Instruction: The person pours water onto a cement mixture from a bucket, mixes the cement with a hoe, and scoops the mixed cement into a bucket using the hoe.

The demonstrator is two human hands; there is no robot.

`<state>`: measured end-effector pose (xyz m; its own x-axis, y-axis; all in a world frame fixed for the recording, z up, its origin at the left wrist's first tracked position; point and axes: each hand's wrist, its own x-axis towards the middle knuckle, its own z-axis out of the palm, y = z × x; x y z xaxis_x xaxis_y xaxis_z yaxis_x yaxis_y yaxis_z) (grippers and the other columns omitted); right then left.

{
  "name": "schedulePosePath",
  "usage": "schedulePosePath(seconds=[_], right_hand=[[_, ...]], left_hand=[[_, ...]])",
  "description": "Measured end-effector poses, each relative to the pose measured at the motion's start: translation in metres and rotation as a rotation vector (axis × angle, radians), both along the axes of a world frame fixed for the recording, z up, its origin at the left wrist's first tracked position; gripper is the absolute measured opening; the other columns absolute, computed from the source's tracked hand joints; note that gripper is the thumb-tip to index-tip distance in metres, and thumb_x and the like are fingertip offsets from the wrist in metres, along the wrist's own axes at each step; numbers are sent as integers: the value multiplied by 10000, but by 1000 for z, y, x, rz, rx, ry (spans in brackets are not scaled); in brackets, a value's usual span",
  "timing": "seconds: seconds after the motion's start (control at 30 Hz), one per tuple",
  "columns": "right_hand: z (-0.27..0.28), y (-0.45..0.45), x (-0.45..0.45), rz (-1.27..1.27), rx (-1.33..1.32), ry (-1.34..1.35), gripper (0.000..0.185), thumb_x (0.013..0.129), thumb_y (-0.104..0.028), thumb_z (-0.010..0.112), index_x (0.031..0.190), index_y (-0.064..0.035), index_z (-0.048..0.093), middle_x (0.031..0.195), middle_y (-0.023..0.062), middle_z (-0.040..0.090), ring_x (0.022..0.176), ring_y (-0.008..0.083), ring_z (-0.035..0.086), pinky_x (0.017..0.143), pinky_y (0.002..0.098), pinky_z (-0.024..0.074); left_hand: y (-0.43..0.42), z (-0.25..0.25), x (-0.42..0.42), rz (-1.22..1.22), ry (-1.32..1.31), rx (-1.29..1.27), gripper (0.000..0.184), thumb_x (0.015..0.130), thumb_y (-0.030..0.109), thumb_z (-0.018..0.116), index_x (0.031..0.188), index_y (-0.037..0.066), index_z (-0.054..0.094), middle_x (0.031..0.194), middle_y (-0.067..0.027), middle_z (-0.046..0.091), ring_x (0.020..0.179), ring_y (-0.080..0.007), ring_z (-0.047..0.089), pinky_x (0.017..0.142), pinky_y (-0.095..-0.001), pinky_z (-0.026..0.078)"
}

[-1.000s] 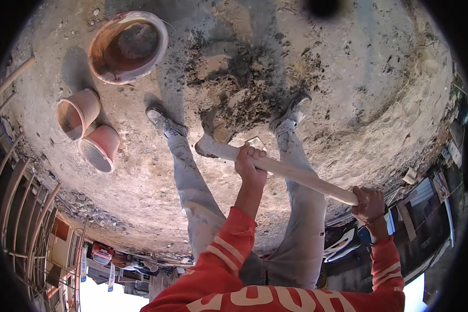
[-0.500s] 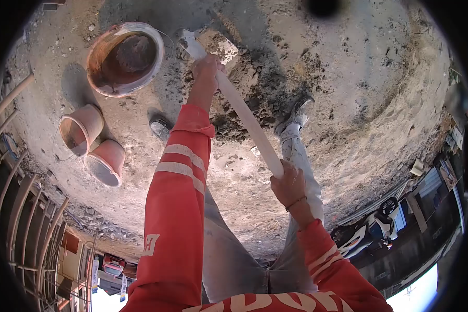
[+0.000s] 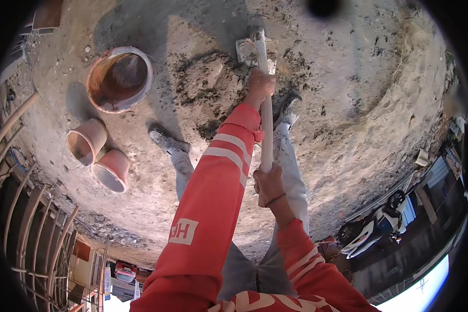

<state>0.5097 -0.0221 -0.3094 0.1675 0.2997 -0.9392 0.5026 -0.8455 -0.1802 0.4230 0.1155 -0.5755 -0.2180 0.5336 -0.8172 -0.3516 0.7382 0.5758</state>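
Both hands grip a hoe [image 3: 267, 132] by its long pale handle. My left hand [image 3: 261, 85] is closed around the shaft a short way below the metal head. Near the handle's lower end my right hand [image 3: 269, 184] is wrapped round it, with a dark band at the wrist. The dirty, pale-smeared blade [image 3: 246, 51] is at the right side of a pile of damp, crumbly mix [image 3: 205, 78]. Whether the blade's edge touches the ground I cannot tell. My shoes stand on either side, below the pile.
A large bucket [image 3: 93, 86] with dark residue inside stands left of the pile. Two smaller buckets, one upper [image 3: 100, 134] and one lower [image 3: 120, 160], lie tilted nearby. Bent poles [image 3: 23, 223] line the left edge. A motorcycle [image 3: 372, 229] is at the lower right.
The hoe's head has swung right, from over the pile to its right side, and the handle is now nearly upright in view. My left hand moved right with it; both hands kept their grip.
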Motion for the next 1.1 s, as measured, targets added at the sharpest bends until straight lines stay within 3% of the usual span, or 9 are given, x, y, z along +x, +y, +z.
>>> schedulePosePath(seconds=[0.13,0.2,0.4,0.53,0.67,0.73,0.8,0.97,1.1], right_hand=[[48,-23,-23,-415,-219,67,84,711,20,561,701,3,479,533,55,474,376,138,451,344,301,361],[57,-25,-25,-508,-314,84,96,711,17,565,687,-4,474,538,51,473,383,136,453,342,301,358],[78,-27,22,144,-343,152,115,719,-30,593,797,13,521,582,88,523,417,170,508,375,337,408],[67,-16,136,977,87,246,475,730,-242,634,1150,-26,581,893,223,663,866,420,616,803,493,497],[30,32,202,1374,6,141,463,774,-282,557,1215,-141,554,934,175,675,863,414,620,837,506,493],[16,68,208,1436,-201,114,410,770,-254,524,1172,-189,570,881,159,675,804,396,632,782,506,506],[8,68,242,1495,195,105,329,760,-240,507,1075,-208,596,786,153,660,714,394,629,699,502,511],[65,68,247,1431,148,45,231,655,-208,623,876,-155,579,741,80,640,683,350,611,641,477,481],[134,11,263,1443,334,-155,404,698,-193,634,1101,-186,639,852,94,650,750,350,601,692,492,457]], left_hand=[[-88,-12,42,-549,194,-143,328,698,210,716,837,-34,547,773,-189,634,808,-334,662,698,-417,546],[-110,7,41,-319,138,-228,255,731,178,699,822,-9,551,748,-170,622,689,-315,651,617,-422,544],[-163,67,-25,353,-367,-405,79,831,86,611,826,51,540,676,-54,531,595,-181,558,520,-366,493],[-173,118,-63,843,-416,-285,105,834,110,622,832,66,526,651,-15,484,583,-157,507,541,-338,471],[-201,120,-49,1184,-434,-242,120,838,115,625,816,103,508,649,6,446,554,-138,437,534,-303,419],[-199,133,-23,1248,-433,-248,128,842,118,627,811,111,503,648,10,432,562,-135,427,541,-300,406],[-198,150,-4,1291,-428,-155,126,852,119,619,810,115,501,647,11,425,568,-134,421,553,-305,399],[-197,197,24,1333,-417,-174,148,877,136,611,818,134,475,653,27,403,575,-119,418,587,-303,397],[-200,199,57,1283,-495,-227,136,892,103,595,849,128,469,657,30,404,567,-103,408,546,-288,387]])
